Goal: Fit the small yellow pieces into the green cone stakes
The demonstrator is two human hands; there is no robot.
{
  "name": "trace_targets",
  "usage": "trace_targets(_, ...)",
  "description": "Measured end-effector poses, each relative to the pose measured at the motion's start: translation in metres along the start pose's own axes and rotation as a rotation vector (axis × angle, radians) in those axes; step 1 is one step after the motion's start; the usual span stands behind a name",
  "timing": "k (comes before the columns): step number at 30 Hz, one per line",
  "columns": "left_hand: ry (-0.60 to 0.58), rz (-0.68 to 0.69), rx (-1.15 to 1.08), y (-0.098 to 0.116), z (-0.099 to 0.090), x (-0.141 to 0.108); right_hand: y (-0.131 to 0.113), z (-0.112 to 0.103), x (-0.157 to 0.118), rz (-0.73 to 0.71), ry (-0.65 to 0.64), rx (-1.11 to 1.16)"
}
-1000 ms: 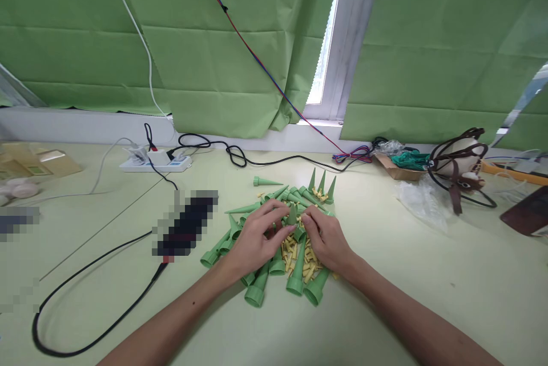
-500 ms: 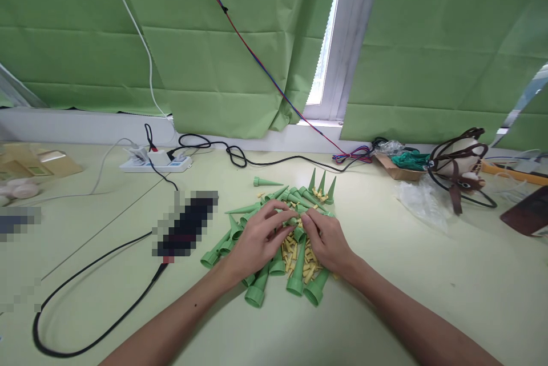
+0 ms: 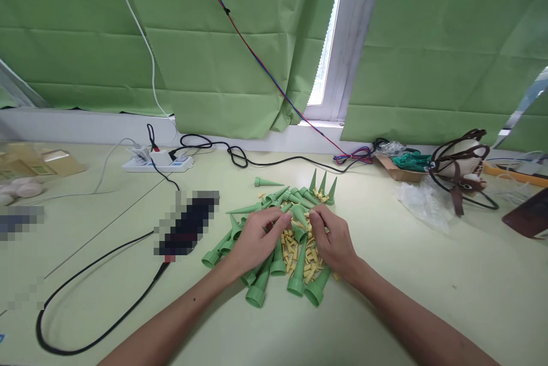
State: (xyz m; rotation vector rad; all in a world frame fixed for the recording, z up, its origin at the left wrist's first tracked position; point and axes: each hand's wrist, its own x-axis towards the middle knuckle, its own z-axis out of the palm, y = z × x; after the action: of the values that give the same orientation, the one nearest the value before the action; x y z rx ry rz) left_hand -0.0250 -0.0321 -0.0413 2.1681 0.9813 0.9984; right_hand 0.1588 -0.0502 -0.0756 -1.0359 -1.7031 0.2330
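Both my hands meet over a heap of green plastic cone spikes and small yellow plastic pieces. My left hand is closed, thumb against fingers, at a green cone that its fingers partly hide. Just across from it, my right hand is pinched; what its fingertips hold is hidden. Between the two sets of fingertips shows a green cone, tilted over the heap. Behind my right hand, three green cones stand point up with yellow pieces around them.
A lone green cone lies behind the heap. To the left are a blurred-out dark device with a black cable and a white power strip. Plastic wrap, a small carton and a strapped bag sit at right.
My fingertips have moved slightly apart, showing the tilted green cone between them. My left fingers, spread around a cone before, are now curled closer together. The heap looks the same.
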Motion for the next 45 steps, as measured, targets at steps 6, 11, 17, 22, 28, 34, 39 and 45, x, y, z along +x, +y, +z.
trace_targets(6, -0.075, -0.079, -0.088, 0.0012, 0.0002, -0.0001, -0.0013, 0.0, 0.0009, -0.085, -0.038, 0.046)
trace_targets(11, -0.084, -0.107, -0.107, -0.0016, -0.0001, -0.0005, -0.0011, -0.0008, 0.0014, -0.08, -0.067, 0.064)
trace_targets(17, -0.077, -0.131, -0.137, 0.0007, -0.003, 0.0008, 0.0019, -0.0007, 0.0, -0.057, -0.091, 0.063)
trace_targets(22, -0.069, -0.165, -0.19, 0.002, -0.0039, 0.0015, 0.003, -0.0016, -0.0011, -0.05, -0.115, 0.08)
trace_targets(28, -0.067, -0.154, -0.162, 0.004, -0.0047, 0.001, 0.0044, -0.001, -0.0012, -0.042, -0.124, 0.092)
trace_targets(34, -0.04, -0.12, -0.124, 0.0006, -0.0033, 0.0006, 0.0055, -0.0004, -0.0022, -0.031, -0.136, 0.107)
trace_targets(39, -0.035, -0.041, -0.095, -0.0022, -0.0012, -0.0017, 0.0067, -0.0004, -0.0025, -0.028, -0.137, 0.12)
trace_targets(45, 0.001, 0.093, -0.023, -0.0044, -0.0008, -0.0046, 0.0063, 0.0002, -0.0034, 0.003, -0.157, 0.145)
